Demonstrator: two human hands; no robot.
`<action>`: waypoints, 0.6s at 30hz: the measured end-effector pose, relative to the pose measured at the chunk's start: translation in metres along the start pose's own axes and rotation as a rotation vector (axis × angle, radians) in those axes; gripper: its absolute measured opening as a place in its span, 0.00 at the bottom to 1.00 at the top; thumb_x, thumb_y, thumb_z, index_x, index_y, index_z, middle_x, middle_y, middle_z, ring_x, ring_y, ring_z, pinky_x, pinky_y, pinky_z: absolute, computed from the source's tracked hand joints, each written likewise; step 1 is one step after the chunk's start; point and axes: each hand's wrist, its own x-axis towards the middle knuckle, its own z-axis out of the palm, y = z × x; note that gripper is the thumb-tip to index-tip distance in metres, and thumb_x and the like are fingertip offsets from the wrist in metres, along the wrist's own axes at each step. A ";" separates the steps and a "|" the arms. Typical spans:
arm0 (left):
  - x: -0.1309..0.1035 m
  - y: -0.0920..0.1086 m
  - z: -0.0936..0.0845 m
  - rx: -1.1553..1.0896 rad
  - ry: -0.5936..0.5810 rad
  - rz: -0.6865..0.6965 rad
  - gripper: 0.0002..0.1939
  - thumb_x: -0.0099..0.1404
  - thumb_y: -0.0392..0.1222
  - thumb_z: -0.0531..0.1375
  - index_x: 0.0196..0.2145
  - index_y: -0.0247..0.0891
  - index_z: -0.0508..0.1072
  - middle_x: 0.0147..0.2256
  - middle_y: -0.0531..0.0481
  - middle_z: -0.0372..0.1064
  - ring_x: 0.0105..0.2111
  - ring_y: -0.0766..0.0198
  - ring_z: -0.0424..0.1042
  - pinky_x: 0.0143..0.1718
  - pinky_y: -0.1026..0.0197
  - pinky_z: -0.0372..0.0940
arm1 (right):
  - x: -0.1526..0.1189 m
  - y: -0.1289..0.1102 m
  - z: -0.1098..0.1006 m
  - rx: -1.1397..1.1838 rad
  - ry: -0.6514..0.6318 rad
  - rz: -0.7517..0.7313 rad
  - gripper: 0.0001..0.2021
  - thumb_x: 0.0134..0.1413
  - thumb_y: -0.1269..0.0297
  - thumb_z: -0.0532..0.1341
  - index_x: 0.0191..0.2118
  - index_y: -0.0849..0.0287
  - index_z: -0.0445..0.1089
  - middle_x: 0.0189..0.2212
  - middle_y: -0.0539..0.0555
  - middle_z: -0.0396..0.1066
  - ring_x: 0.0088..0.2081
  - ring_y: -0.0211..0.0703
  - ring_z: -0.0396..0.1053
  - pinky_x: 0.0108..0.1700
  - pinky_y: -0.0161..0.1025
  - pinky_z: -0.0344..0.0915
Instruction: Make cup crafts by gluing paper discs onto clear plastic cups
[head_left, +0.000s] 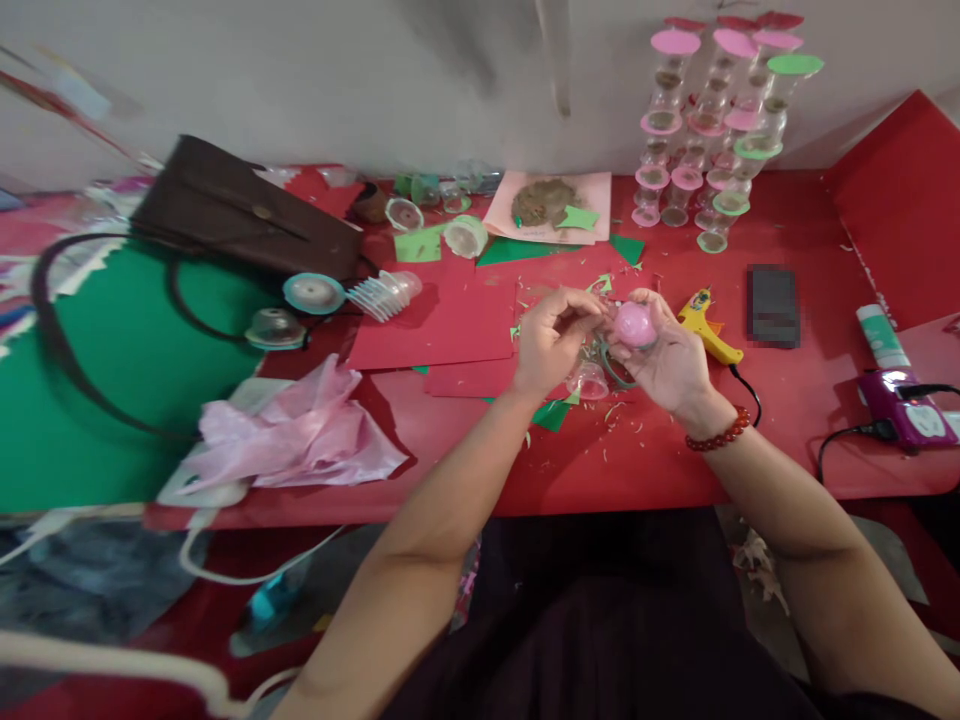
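Note:
My right hand [667, 365], wearing a red bead bracelet [718, 430], is curled round a small clear plastic cup with a round pink top [635, 325]. The pink face points up towards me. The fingers of my left hand [555, 340] are pinched together at the left edge of this cup; what lies between the fingertips is too small to make out. Just below the hands, a clear plastic cup [590, 381] lies on the red table [622, 470] among paper scraps. To the right of my right hand rests a yellow glue gun [709, 330].
Stacked clear cups with pink and green discs [686, 125] stand at the back right. A pile of sand [547, 203] lies on pink paper. Red card sheets [442, 325], nested cups [386, 294], a brown bag [240, 210] and a pink plastic bag [300, 430] occupy the left.

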 end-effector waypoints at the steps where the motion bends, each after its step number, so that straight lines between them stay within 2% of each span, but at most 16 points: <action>1: 0.000 0.000 -0.001 -0.002 0.019 -0.014 0.03 0.69 0.40 0.66 0.37 0.40 0.76 0.36 0.50 0.78 0.34 0.65 0.77 0.41 0.59 0.74 | 0.000 0.001 0.000 -0.020 -0.004 0.004 0.17 0.60 0.41 0.66 0.42 0.47 0.67 0.38 0.51 0.76 0.34 0.41 0.72 0.31 0.39 0.67; 3: 0.000 -0.001 -0.002 0.040 0.050 -0.005 0.02 0.70 0.39 0.66 0.38 0.42 0.80 0.37 0.50 0.78 0.35 0.66 0.77 0.41 0.60 0.73 | 0.001 0.002 -0.002 -0.040 -0.008 0.019 0.17 0.60 0.41 0.65 0.42 0.48 0.67 0.38 0.51 0.76 0.32 0.40 0.71 0.30 0.39 0.67; 7: 0.001 -0.004 -0.005 0.150 0.033 0.007 0.06 0.71 0.40 0.65 0.38 0.44 0.84 0.36 0.50 0.77 0.35 0.65 0.76 0.40 0.61 0.73 | 0.002 0.003 -0.004 -0.034 -0.010 0.030 0.16 0.60 0.43 0.66 0.42 0.48 0.68 0.36 0.50 0.75 0.30 0.39 0.69 0.29 0.38 0.67; 12: 0.002 -0.008 -0.007 0.243 0.059 0.057 0.13 0.71 0.37 0.65 0.50 0.48 0.84 0.50 0.47 0.77 0.48 0.62 0.77 0.51 0.57 0.73 | 0.003 0.005 -0.005 -0.001 -0.010 0.047 0.14 0.60 0.47 0.67 0.41 0.49 0.68 0.34 0.48 0.72 0.31 0.38 0.69 0.29 0.36 0.66; 15: 0.002 -0.003 -0.005 0.258 -0.023 0.074 0.07 0.67 0.41 0.70 0.44 0.48 0.86 0.44 0.49 0.79 0.45 0.62 0.77 0.51 0.57 0.74 | 0.003 0.005 -0.004 -0.003 0.011 0.054 0.14 0.61 0.48 0.67 0.41 0.49 0.68 0.36 0.48 0.71 0.32 0.37 0.68 0.30 0.35 0.66; 18: -0.001 0.002 -0.001 0.271 -0.046 0.116 0.05 0.68 0.46 0.69 0.38 0.46 0.86 0.38 0.50 0.80 0.39 0.64 0.77 0.45 0.59 0.74 | 0.002 0.006 -0.002 -0.037 0.021 0.049 0.12 0.63 0.49 0.65 0.42 0.49 0.67 0.39 0.49 0.71 0.33 0.37 0.68 0.32 0.35 0.68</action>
